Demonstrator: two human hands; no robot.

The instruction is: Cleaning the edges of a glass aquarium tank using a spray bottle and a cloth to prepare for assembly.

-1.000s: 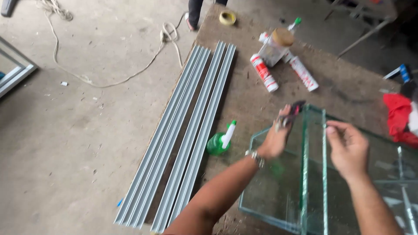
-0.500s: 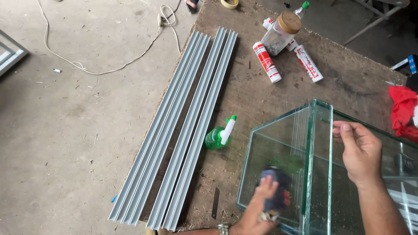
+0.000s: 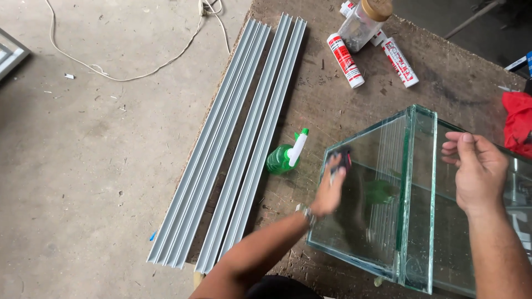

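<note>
Clear glass rectangular tank (image 3: 413, 194) sits on brown wooden table (image 3: 443, 77), at 5 o'clock. Left hand (image 3: 331, 188) curled round small dark tool (image 3: 342, 159), pressed on tank's left pane. Right hand (image 3: 477, 169) flat, fingers loosely spread, on tank top. Green plastic spray bottle (image 3: 285, 158) at tank's 9 o'clock, w/ grey metal rails (image 3: 233, 144) beyond.

green spray bottle (image 3: 284, 156), grey rails (image 3: 233, 144), red cloth (image 3: 518, 124), clear greenish glass tank (image 3: 410, 199)
</note>
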